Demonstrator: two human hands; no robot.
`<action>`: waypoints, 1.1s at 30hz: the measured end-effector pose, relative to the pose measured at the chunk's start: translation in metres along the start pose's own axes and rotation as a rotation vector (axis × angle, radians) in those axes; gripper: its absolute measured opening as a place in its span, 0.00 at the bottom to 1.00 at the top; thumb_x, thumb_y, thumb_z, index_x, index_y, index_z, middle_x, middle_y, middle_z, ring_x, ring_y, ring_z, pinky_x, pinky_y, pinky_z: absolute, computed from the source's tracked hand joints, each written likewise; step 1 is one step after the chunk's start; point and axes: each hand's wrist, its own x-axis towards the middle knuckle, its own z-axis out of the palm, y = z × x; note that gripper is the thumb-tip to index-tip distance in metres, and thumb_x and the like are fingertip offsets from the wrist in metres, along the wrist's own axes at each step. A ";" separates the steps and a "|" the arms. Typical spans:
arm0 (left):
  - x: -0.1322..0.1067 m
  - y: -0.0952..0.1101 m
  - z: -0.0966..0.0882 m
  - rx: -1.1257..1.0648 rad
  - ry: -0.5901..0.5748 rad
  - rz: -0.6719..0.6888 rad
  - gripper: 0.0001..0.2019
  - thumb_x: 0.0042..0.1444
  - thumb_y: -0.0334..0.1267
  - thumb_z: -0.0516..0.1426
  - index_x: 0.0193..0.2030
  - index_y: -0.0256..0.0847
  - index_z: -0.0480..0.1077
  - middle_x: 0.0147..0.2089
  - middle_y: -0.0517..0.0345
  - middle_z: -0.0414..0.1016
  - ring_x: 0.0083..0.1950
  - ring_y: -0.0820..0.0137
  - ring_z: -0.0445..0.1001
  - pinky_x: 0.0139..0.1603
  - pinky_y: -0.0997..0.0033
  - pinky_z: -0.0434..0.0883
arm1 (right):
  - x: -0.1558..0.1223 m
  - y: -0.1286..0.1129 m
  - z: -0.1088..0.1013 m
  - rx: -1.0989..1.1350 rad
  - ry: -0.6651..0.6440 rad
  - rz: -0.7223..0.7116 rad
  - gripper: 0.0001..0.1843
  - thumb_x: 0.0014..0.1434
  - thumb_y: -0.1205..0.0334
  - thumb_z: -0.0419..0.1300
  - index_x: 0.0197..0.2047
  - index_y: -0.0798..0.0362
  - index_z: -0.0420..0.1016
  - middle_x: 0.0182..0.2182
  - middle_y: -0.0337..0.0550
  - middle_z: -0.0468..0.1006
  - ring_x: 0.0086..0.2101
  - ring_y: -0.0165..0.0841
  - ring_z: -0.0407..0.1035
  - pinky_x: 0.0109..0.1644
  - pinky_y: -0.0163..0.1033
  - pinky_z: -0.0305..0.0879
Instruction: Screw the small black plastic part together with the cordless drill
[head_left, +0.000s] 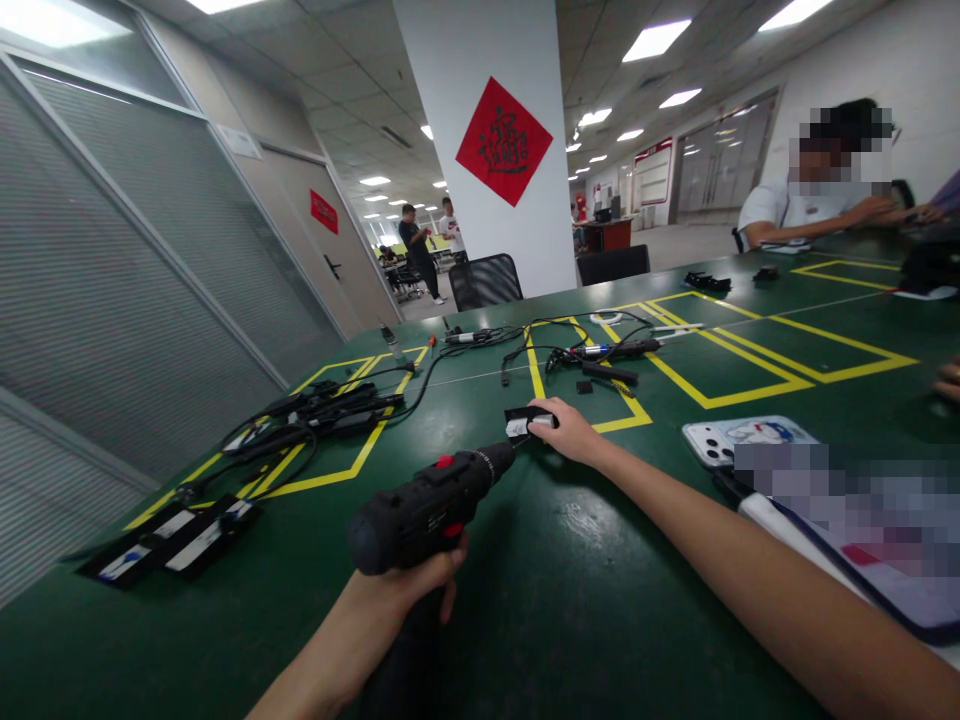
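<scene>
One drill [424, 505], black with red buttons: the left hand [397, 595] is gripping its handle, fingers curling closed around it. One small black piece [518, 427] with a white label: it is sitting above the table [622, 580] or resting on it, which cannot be told, and the right hand [566, 432] is pinching its right end, fingers nearly closed.

Relation: the drill is pointing away and rightward, and the piece is lying just beyond its nose, level side running left to right. The right hand is nearer the piece; whether the bit is touching it, the view is not showing.

Also counted: two labelled black panels [139, 552] lying at left; one bundle of cables [330, 408]; one phone [711, 437] lying at right; two chairs [486, 282] standing beyond; one seated person [772, 215] sitting at far right.
</scene>
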 end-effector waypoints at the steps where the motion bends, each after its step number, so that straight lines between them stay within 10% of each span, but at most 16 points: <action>1: 0.000 0.000 0.000 0.000 0.002 0.003 0.15 0.50 0.48 0.58 0.37 0.37 0.70 0.20 0.61 0.70 0.22 0.69 0.66 0.28 0.69 0.61 | 0.000 0.000 0.000 0.000 0.002 -0.001 0.21 0.54 0.58 0.59 0.52 0.51 0.70 0.44 0.45 0.70 0.43 0.34 0.67 0.51 0.39 0.60; 33: 0.000 0.002 0.000 -0.027 -0.035 0.013 0.15 0.51 0.47 0.57 0.40 0.38 0.69 0.20 0.62 0.71 0.22 0.68 0.67 0.29 0.68 0.62 | 0.002 0.003 0.001 0.031 -0.026 0.028 0.21 0.55 0.58 0.59 0.52 0.50 0.70 0.44 0.43 0.69 0.43 0.33 0.66 0.51 0.39 0.59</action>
